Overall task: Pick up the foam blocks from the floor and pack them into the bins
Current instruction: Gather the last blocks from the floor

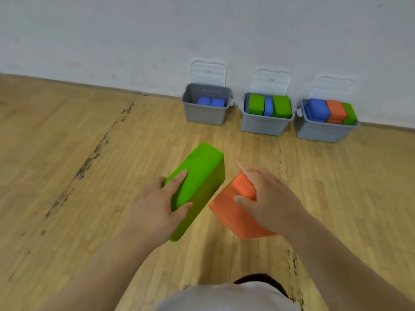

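The left hand [155, 205] is gripping the green block [202, 167], its fingers [179, 177] wrapping the near end. The right hand [269, 198] is clasping the orange block [231, 214] from above. Both blocks are seemingly hanging off the floor [89, 153]. Ahead, the left bin [204, 116] is holding only two blue blocks [211, 102], so lowering both flat there looks wisest; the middle bin [262, 126] and right bin [321, 133] are looking nearly full.

Both bare forearms are extended forward. The left hand [157, 205] is clamped over a green block [202, 162] (thumb on its side); the right hand [267, 198] is curled round an orange block [226, 214].
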The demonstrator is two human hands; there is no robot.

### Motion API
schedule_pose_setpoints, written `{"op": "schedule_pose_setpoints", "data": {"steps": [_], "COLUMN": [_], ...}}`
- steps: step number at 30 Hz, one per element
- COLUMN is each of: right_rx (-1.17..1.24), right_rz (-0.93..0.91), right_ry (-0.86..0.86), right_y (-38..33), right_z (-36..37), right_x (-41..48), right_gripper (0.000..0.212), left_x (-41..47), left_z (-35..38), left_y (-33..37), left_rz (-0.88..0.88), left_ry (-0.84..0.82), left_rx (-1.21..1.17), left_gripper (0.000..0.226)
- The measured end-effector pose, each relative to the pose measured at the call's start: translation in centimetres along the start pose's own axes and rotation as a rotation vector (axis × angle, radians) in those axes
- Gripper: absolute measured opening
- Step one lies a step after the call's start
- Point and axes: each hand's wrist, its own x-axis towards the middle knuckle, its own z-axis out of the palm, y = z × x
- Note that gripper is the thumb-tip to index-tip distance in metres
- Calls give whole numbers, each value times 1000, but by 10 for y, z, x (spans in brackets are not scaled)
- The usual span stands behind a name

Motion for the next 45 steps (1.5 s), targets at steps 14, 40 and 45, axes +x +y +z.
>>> {"op": "schedule_pose_setpoints", "data": {"steps": [14, 40, 45], "right_rx": [20, 72, 126], "right_rz": [9, 162, 220], "right_ry": [-91, -113, -39], "right_y": [69, 123, 113], "right_z": [-27, -86, -100], "right_x": [291, 824, 901], "right_gripper": [78, 82, 77], "left_x": [274, 835, 945], "left_z": [10, -39, -69], "left_y": [-9, -103, -128], "left_rz": [-162, -152, -103], "left_ry": [26, -21, -67], "left_rx": [-213, -327, -293], "left_gripper": [75, 68, 69]}}
